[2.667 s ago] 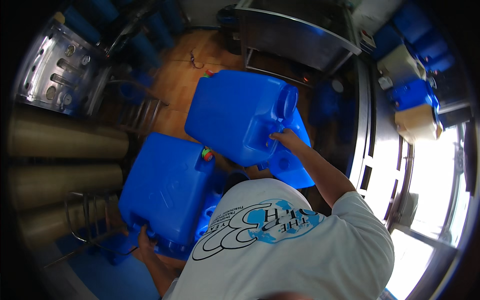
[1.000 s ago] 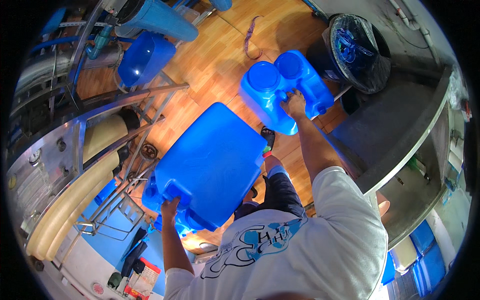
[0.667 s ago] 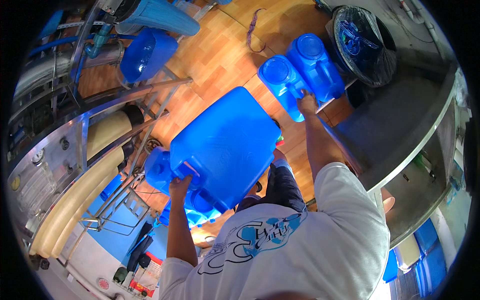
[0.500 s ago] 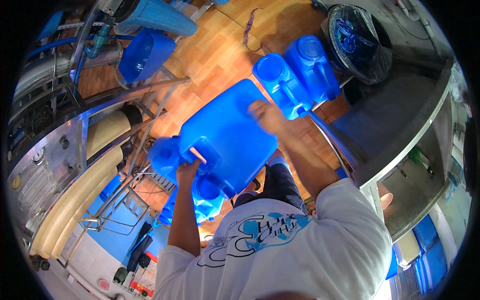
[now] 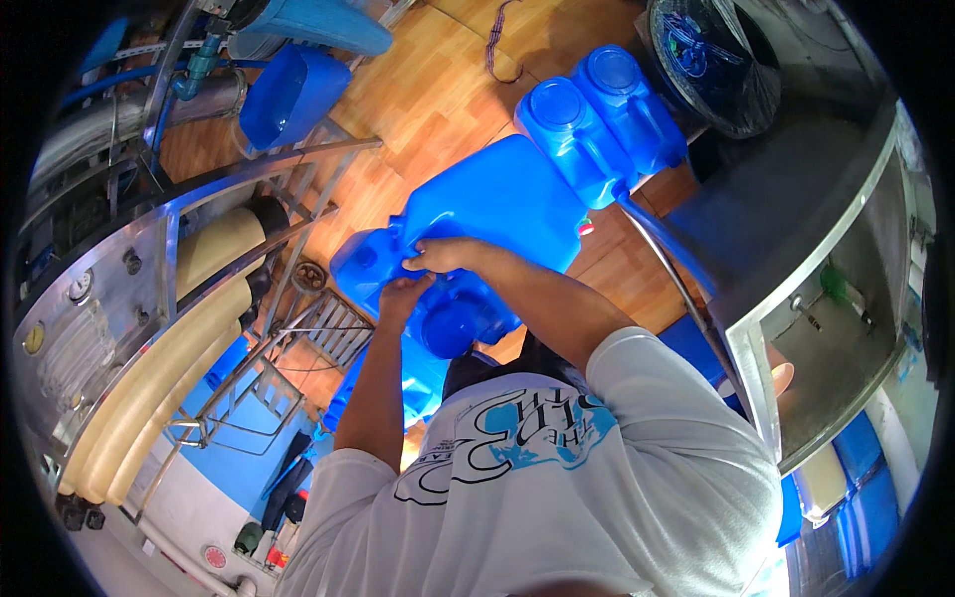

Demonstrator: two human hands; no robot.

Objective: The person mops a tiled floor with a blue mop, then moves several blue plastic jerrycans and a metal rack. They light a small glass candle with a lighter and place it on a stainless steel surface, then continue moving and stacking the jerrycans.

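A large blue plastic water jug is held in front of me, its big round cap toward my body. My left hand is closed at the handle, on the side nearer the cap. Beside it, my right hand has its fingers curled round the same handle from the other side. Parts of the handle are hidden by my hands. Another blue jug shows just left of it. A light blue container is partly visible below my left forearm.
Two blue jugs stand side by side beyond the held one. A black bin with a plastic liner is at far right. A steel sink counter edges the right. A metal frame with pale filter tubes lines the left.
My right hand has come from the jug's far side to its handle, close to my left hand. The jug has shifted slightly right and away in the view.
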